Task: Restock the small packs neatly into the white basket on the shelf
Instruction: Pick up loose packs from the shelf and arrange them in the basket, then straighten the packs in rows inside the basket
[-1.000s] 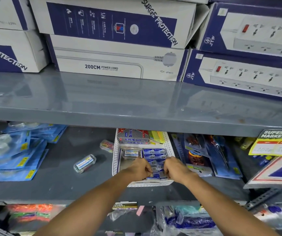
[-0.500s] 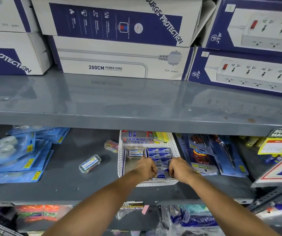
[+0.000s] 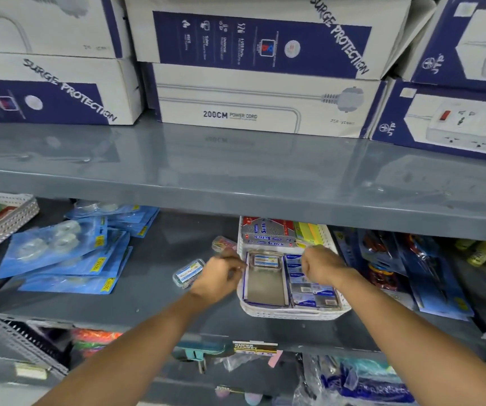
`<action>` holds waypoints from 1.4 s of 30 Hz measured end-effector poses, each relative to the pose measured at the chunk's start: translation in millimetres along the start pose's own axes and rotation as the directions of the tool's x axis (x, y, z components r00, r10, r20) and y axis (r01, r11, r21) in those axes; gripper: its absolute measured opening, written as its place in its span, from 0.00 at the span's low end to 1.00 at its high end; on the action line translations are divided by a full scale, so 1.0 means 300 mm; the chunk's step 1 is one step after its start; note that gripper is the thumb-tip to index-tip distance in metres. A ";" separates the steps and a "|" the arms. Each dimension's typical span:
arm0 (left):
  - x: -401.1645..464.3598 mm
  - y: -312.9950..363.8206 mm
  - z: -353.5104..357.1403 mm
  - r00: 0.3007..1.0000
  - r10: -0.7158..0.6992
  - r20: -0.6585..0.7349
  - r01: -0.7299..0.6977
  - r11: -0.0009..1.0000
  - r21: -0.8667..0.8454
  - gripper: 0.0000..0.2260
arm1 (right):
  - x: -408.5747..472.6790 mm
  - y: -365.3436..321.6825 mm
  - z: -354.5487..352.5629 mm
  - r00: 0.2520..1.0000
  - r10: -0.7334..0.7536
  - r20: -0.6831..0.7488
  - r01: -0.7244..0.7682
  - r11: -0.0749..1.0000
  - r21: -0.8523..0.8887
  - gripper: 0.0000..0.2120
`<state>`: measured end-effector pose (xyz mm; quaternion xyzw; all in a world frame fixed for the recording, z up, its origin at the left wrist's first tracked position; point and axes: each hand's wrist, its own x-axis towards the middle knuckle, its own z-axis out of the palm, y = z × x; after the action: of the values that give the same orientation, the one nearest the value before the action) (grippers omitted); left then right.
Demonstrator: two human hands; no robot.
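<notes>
Hands curled: left hand (image 3: 216, 275) beside white basket (image 3: 294, 313), right hand (image 3: 320, 263) over it.

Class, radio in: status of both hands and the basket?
Left hand at basket's left edge, grip unclear. Right hand over blue packs. One clear pack outside.

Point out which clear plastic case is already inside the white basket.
The clear case at the back of the white basket's empty left column, between both hands. The other two clear cases lie outside it on the grey shelf.
</notes>
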<state>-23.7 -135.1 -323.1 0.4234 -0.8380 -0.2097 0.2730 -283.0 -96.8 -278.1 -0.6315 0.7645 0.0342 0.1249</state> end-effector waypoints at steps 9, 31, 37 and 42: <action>-0.153 -0.286 -0.115 0.921 -0.366 0.134 0.327 0.913 0.244 0.22 | 0.123 -0.469 0.019 0.906 -0.353 -0.234 0.378 0.923 0.072 0.17; -0.186 -0.331 -0.222 0.861 -0.504 0.066 0.487 0.854 0.181 0.14 | 0.229 -0.629 0.159 0.968 -0.174 -0.182 0.208 0.959 0.191 0.23; -0.107 -0.177 -0.222 0.964 -0.265 0.004 0.265 0.964 -0.030 0.17 | 0.145 -0.427 0.001 0.974 0.173 -0.144 0.111 0.192 0.975 0.13; -0.008 0.001 -0.144 0.981 -0.037 0.188 0.048 0.997 -0.053 0.21 | -0.017 -0.074 -0.003 0.935 0.285 -0.212 0.142 0.248 0.958 0.06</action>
<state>4.8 -138.1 -290.6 0.4116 -0.8443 -0.2784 0.2007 -260.7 -96.6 -273.8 -0.3806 0.6609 -0.5455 0.3475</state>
